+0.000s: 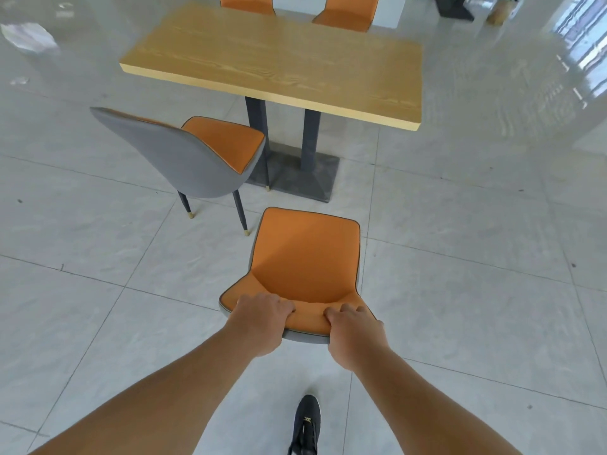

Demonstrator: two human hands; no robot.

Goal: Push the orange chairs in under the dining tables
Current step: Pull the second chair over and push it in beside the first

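Both hands grip the top edge of the backrest of the nearest orange chair [305,257]: the left hand [262,320] holds the left part of the rim, the right hand [353,333] the right part, close beside each other with a short strip of orange rim showing between them. The fingers [282,305] of each hand are curled over the rim onto the orange front face — closed on the chair, not open. This chair stands on the tiled floor [460,290], its seat pointing away from the fingers toward the bench [279,60]; it is clear of the bench and not under it. Beyond the fingers and to their left, a second orange chair [197,159] with a grey back shell stands angled, its seat front just at the bench's near edge beside the dark pedestal base [295,172]. Across the bench from the fingers, two more orange chairs [346,11] show only their upper parts. The wooden bench top is light, with visible grain. Below the right forearm, a dark shoe [307,421] rests on the floor.
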